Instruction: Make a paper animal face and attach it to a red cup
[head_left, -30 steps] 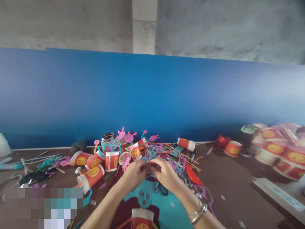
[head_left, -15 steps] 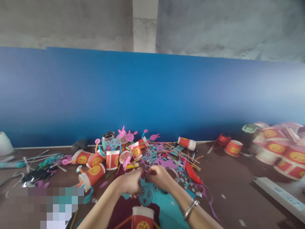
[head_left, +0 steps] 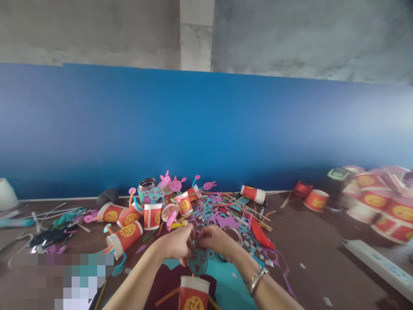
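So, both hands are right in the middle, fingers curled in and fingertips nearly meeting. The left hand (head_left: 181, 244) is up against or just beside the top of a round blue paper face (head_left: 198, 261), can't tell if it's touching. The right hand (head_left: 214, 241) is pinched up next to it. Whatever's between the fingers is too small to make out, so I can't say if either is really gripping.

The face sits above the rim of an upright red paper cup (head_left: 194, 295), cut off by the bottom edge of view, near a teal sheet (head_left: 237, 282).

Forward it's cramped: paper scraps (head_left: 227, 220) piled up toward the blue panel (head_left: 193, 129) along the back edge. Left is tight too, with a tipped decorated cup (head_left: 127, 237) near that forearm. Right of the red pouch (head_left: 262, 234) there's decent open tabletop (head_left: 306, 245), just a few bits on it, out to the white power strip (head_left: 377, 265) and blurry cup pile (head_left: 383, 204).
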Motion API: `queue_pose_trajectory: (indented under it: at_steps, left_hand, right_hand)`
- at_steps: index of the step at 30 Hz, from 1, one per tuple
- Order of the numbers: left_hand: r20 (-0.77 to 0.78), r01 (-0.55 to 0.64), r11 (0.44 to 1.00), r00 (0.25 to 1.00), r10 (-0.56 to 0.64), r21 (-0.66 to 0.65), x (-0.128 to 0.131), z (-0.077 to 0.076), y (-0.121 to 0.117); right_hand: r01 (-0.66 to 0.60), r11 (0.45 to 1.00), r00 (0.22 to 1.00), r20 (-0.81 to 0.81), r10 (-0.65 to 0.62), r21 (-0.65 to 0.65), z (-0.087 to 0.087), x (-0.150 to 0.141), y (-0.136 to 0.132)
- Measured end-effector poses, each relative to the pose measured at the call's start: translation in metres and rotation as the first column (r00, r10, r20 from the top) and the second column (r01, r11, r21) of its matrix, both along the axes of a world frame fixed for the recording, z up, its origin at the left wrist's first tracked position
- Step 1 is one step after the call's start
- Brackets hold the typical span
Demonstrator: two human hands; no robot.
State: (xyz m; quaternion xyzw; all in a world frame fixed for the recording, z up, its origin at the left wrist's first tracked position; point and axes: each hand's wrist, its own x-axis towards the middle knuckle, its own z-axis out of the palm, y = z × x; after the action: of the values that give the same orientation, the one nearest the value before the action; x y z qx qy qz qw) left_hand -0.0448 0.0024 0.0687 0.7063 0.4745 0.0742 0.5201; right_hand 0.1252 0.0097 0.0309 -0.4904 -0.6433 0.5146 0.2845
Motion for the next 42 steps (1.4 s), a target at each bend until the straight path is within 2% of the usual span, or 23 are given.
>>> queue_pose_trajectory:
  at_steps: [9, 21, 27, 32, 34, 37, 39, 42]
  left_hand:
    - [-0.020, -0.012, 0.998, 1.000, 0.013, 0.057, -0.003, -0.002, 0.003]
    - [-0.001, -0.019, 0.999, 1.000, 0.019, 0.049, -0.002, 0.006, 0.001]
    - [-0.005, -0.018, 0.998, 1.000, 0.018, 0.058, -0.003, 0.005, 0.001]
    - [0.015, -0.029, 0.998, 1.000, 0.028, 0.064, -0.002, 0.004, 0.001]
    - [0.024, -0.021, 0.998, 1.000, 0.019, 0.061, -0.002, 0.005, 0.001]
    - [0.032, -0.028, 0.999, 0.999, 0.028, 0.024, -0.005, 0.008, 0.002]
    - [0.001, -0.072, 0.997, 0.997, 0.072, 0.022, -0.010, 0.011, 0.004]
    - [-0.164, -0.081, 0.993, 0.982, 0.094, 0.087, -0.016, 0.013, 0.004]
  right_hand:
    - [0.021, 0.997, 0.999, -0.041, -0.025, -0.075, 0.017, -0.003, -0.006]
    - [0.062, 0.998, 0.997, -0.042, -0.063, -0.027, 0.012, -0.005, -0.006]
    - [0.029, 0.999, 0.998, -0.055, -0.031, -0.037, 0.023, -0.005, -0.010]
    - [-0.018, 0.997, 0.998, -0.069, 0.013, -0.075, 0.018, -0.003, -0.010]
    - [-0.040, 0.998, 0.997, -0.073, 0.036, -0.047, 0.014, -0.002, -0.008]
    - [-0.038, 0.997, 0.998, -0.057, 0.042, 0.072, 0.011, -0.001, -0.007]
    - [-0.032, 0.993, 0.999, -0.030, 0.036, 0.116, 0.009, -0.001, -0.006]
    - [-0.026, 0.996, 0.998, 0.055, 0.022, 0.080, 0.007, -0.002, -0.005]
